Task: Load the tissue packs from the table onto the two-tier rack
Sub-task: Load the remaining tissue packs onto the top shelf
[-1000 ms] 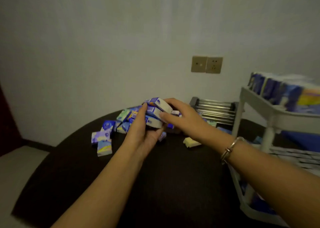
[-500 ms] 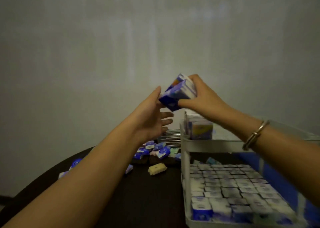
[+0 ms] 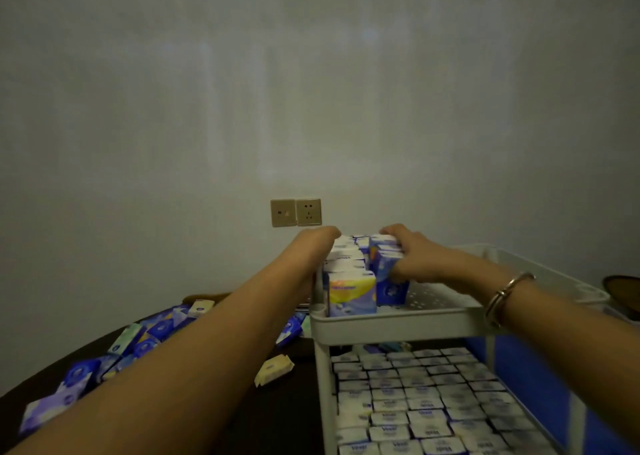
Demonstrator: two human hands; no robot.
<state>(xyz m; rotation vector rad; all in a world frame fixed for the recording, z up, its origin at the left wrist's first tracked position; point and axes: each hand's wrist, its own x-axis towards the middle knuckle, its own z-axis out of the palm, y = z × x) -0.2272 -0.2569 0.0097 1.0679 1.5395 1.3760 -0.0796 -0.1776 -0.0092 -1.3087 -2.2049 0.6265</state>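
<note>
Gripping blue tissue packs point(image 3: 387, 264) in the rack's top tier point(image 3: 398, 325), your right hand point(image 3: 412, 259) curls; left hand point(image 3: 323, 238) fingers hidden; lower tier point(image 3: 323, 385) full.

Both forearms are bare, with no sleeves in view. The right wrist carries a thin metal bangle point(image 3: 504, 295), silvery with a warmer tint, apparently made of two or three slim bands, though blur hides the detail.
</note>
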